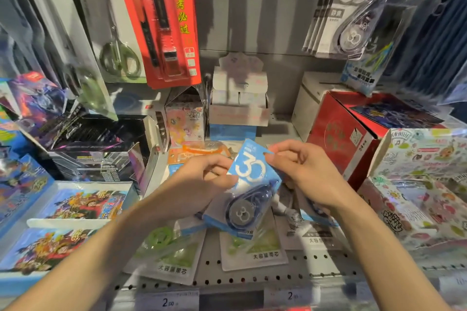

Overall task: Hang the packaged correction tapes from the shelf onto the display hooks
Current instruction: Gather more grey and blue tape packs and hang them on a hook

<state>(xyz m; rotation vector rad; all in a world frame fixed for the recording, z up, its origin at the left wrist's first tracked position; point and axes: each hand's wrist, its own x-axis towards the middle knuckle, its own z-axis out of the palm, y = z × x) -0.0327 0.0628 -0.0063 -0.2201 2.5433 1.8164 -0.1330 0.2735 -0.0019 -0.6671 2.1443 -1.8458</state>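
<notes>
Both hands on blue tape pack [249, 179]: left hand [202, 184] pinches its left edge, right hand [300, 171] pinches top corner. Green packs [255, 250] lie just below hands on shelf [252, 278].

Single view, head-worn wide-angle camera. It is looking forward and down from the person's own eye line, facing a shop shelf [252, 275] head-on. Both forearms are entering from the bottom edge, so the camera is sitting close, about arm's reach from the shelf. Edges are bowing from lens distortion. Hanging packs above are filling the top. No second view is sharing the scene.
</notes>
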